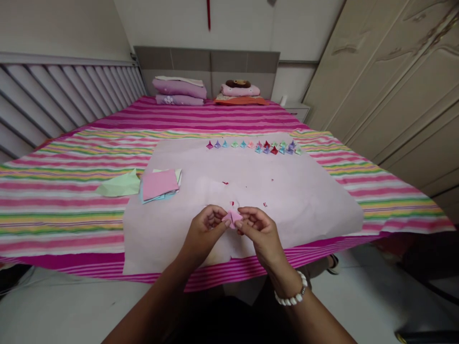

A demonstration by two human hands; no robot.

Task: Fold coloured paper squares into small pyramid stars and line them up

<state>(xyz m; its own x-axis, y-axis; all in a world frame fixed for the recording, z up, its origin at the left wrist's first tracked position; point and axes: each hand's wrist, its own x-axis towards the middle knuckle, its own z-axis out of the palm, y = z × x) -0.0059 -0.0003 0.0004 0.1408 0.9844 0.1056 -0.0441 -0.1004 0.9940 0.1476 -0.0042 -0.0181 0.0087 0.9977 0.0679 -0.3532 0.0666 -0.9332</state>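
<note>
Pink folded-paper piece (235, 219) sits between the 2 hands, over the near part of a pale sheet (315, 191). It is roughly diamond-shaped: 1 corner points down and near, 1 points away, and the side corners point at the hands. A dark line runs down its middle, leaning slightly; width and height look close, so its long axis is hard to tell. Left hand (202, 234) — thumb and index finger pinched on the left corner, other fingers curled. Right hand (263, 234) — thumb and index finger pinched at the right corner, the others loosely bent. Small red scraps (265, 204) lie just beyond, a coloured paper stack (160, 185) to the left, and small folded-paper shapes (274, 150) along the far side, in 2 rows at right.
</note>
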